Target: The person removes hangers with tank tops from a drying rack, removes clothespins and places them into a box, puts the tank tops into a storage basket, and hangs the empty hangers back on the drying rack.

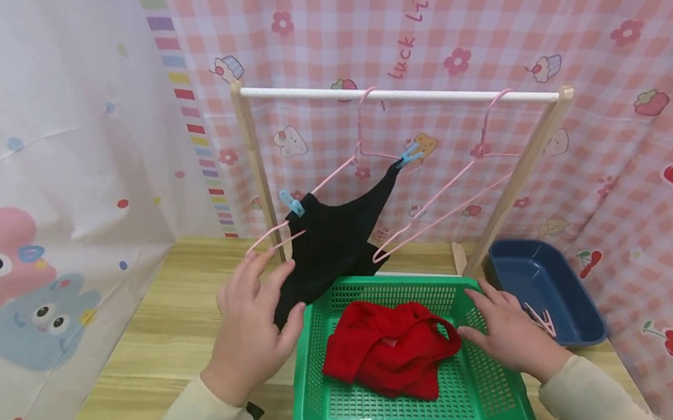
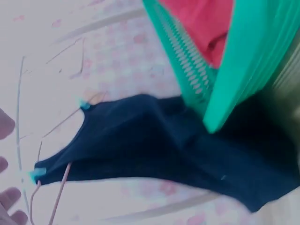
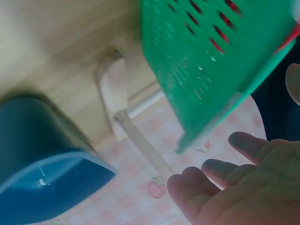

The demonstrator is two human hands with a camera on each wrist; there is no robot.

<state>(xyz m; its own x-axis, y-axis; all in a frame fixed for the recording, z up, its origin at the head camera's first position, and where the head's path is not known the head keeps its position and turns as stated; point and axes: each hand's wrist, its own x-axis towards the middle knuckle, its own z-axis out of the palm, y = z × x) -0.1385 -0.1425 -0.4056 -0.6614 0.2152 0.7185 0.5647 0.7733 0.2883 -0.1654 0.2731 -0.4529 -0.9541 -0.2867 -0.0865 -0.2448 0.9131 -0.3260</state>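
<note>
A black tank top point(image 1: 338, 236) hangs from a pink hanger point(image 1: 334, 174), with a light blue clothespin point(image 1: 292, 203) at one strap and another clothespin point(image 1: 410, 155) at the other. My left hand point(image 1: 253, 320) is held with spread fingers just in front of the top's left side, holding nothing. My right hand point(image 1: 511, 328) hovers over the right side of a green basket point(image 1: 301, 381), its fingers relaxed near the rim. Inside the basket lies a crumpled red garment point(image 1: 390, 349). In the left wrist view the black top point(image 2: 140, 140) trails down behind the basket point(image 2: 229, 79).
A second pink hanger point(image 1: 447, 196) hangs bare on the white rod point(image 1: 422, 94) of a wooden rack point(image 1: 499, 185). At the right stands a dark blue bin point(image 1: 534, 271) with pale pink clothespins point(image 1: 543, 321) in it. A patterned curtain point(image 1: 312, 36) closes off the back.
</note>
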